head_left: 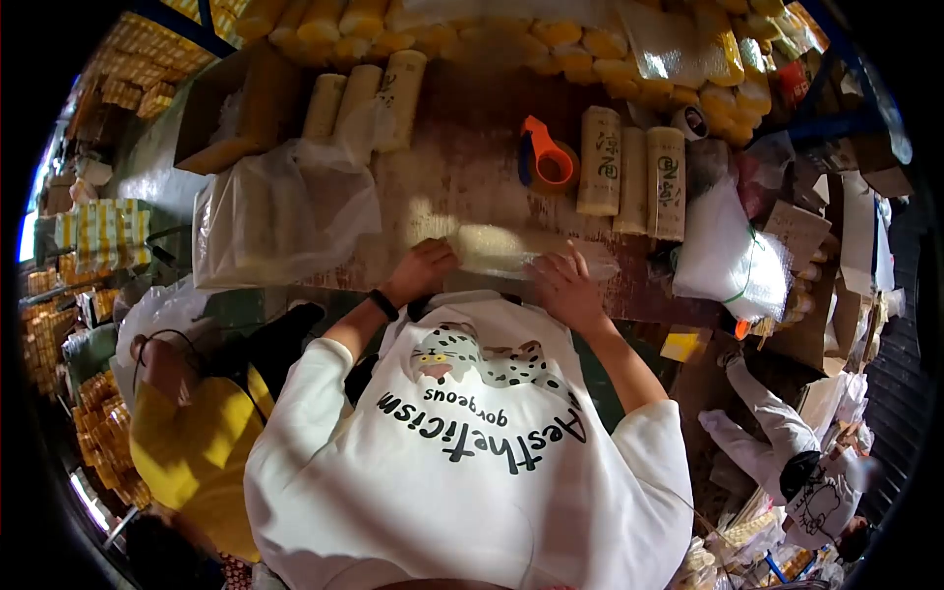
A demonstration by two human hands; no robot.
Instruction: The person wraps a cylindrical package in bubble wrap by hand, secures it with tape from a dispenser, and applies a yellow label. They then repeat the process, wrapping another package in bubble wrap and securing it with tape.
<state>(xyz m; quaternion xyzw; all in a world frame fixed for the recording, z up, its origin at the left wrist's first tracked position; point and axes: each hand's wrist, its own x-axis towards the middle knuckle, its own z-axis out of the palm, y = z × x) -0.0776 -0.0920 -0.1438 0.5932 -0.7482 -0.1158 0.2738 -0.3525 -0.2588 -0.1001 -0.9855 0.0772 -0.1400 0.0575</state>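
Note:
My left hand (pixel 423 270), with a black band on its wrist, grips the left end of a pale roll wrapped in clear plastic film (pixel 501 251). The roll lies crosswise on the worn wooden table (pixel 462 187). On the roll's right end rests my right hand (pixel 565 287), fingers spread over the film. My white printed shirt fills the lower middle of the view.
Beyond the roll stand an orange tape dispenser (pixel 546 157) and cream rolls with green writing (pixel 634 172); more rolls (pixel 359 98) lie far left. A clear plastic bag (pixel 280 211) is left, a white bag (pixel 728 256) right. A person in yellow (pixel 187 433) crouches left, another in white (pixel 787 457) right.

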